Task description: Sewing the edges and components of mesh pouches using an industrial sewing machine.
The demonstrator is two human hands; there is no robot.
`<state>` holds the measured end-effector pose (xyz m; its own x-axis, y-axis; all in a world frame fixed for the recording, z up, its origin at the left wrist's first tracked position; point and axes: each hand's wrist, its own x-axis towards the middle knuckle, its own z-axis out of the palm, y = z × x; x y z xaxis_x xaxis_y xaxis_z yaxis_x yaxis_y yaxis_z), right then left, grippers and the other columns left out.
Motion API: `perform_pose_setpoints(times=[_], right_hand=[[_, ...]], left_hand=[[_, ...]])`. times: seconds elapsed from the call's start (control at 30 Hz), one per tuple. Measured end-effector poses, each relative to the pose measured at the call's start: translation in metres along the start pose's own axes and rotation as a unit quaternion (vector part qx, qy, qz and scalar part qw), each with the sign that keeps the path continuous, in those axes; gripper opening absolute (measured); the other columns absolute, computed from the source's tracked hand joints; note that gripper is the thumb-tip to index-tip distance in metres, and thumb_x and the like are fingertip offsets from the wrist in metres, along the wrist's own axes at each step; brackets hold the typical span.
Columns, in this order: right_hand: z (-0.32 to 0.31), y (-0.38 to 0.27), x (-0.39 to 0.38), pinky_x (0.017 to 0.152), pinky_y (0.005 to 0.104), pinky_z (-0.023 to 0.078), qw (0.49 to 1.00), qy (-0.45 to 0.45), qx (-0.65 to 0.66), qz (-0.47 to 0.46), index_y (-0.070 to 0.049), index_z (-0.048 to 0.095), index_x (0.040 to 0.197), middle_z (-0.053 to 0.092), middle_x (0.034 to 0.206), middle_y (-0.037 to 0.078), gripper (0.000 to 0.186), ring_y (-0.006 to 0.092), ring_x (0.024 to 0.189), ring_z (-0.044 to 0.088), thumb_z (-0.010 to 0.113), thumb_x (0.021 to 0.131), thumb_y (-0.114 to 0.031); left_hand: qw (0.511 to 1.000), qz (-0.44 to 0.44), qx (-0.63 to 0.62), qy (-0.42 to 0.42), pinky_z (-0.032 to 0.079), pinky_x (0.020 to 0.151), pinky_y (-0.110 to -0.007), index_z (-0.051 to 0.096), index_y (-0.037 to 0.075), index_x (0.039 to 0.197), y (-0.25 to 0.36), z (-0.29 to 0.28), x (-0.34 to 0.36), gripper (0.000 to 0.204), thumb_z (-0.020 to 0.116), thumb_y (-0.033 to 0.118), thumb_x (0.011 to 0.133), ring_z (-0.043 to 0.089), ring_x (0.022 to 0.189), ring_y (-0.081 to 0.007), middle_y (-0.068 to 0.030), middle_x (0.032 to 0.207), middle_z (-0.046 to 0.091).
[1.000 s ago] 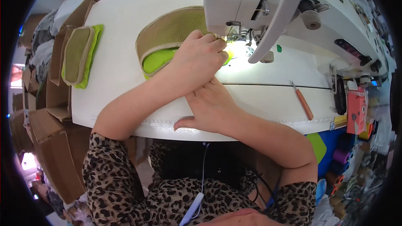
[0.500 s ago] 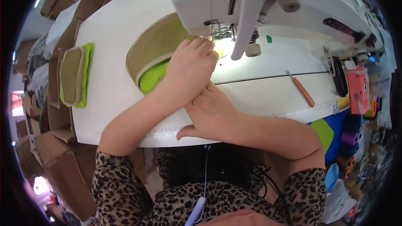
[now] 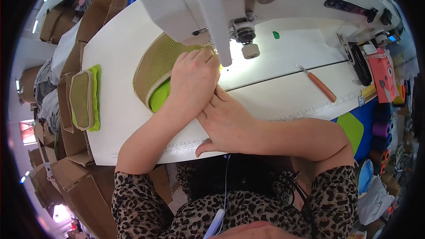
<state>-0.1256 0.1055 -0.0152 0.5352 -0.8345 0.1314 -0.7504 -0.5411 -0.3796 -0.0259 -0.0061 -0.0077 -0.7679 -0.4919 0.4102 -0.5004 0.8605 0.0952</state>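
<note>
Left hand (image 3: 195, 73) is curled over the right end of a khaki mesh piece (image 3: 155, 59); fingertips are hidden, so no telling what's pinched. Right hand (image 3: 228, 117) is tucked in just on the body side, thumb spread, fingertips covered too. Lime backing (image 3: 160, 97) is exposed left of the grip; sewing machine (image 3: 170, 11) is set just beyond. Outer curve looks already bound tbh, remaining stitching can't be judged. Similar bound-looking pad (image 3: 82, 99) is laid well off left.

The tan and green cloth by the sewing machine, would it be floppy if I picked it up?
Probably floppy: the tan and green cloth looks like mesh, though its border may stiffen the edge. It's likely light, as it seems all fabric. It probably wouldn't roll, lying broad and low on the white table.
</note>
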Motion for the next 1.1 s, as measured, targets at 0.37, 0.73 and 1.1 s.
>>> perform_pose_setpoints(times=[0.37, 0.73, 1.1], right_hand=[[-0.001, 0.003, -0.003, 0.121, 0.0528, 0.021, 0.999, 0.032, -0.011, -0.004, 0.016, 0.051, 0.131, 0.056, 0.134, 0.026, 0.104, 0.0428, 0.136, 0.043, 0.066, 0.076, -0.072], [-0.009, 0.006, -0.002, 0.121, 0.0523, 0.022, 1.000, -0.021, -0.002, -0.008, 0.016, 0.051, 0.132, 0.056, 0.133, 0.027, 0.107, 0.0410, 0.136, 0.044, 0.066, 0.075, -0.073], [-0.015, 0.004, 0.001, 0.122, 0.0502, 0.022, 1.000, -0.021, 0.017, -0.015, 0.015, 0.045, 0.137, 0.049, 0.141, 0.029, 0.110, 0.0400, 0.140, 0.040, 0.071, 0.072, -0.070]], left_hand=[[0.998, -0.043, -0.006, -0.040, 0.047, 0.082, -0.041, 0.072, 0.009, 0.093, -0.002, -0.009, 0.004, 0.011, 0.068, 0.011, 0.083, 0.064, 0.086, -0.0279, -0.0069, 0.088, 0.065], [0.997, 0.033, 0.066, -0.037, 0.045, 0.078, -0.037, 0.072, 0.012, 0.089, -0.002, -0.008, 0.003, 0.010, 0.071, 0.012, 0.079, 0.063, 0.085, -0.0220, -0.0024, 0.078, 0.060], [0.998, -0.042, -0.030, 0.035, 0.046, 0.076, -0.039, 0.065, 0.007, 0.076, -0.015, -0.003, 0.001, 0.006, 0.067, 0.013, 0.077, 0.064, 0.079, -0.0238, -0.0048, 0.080, 0.065]])
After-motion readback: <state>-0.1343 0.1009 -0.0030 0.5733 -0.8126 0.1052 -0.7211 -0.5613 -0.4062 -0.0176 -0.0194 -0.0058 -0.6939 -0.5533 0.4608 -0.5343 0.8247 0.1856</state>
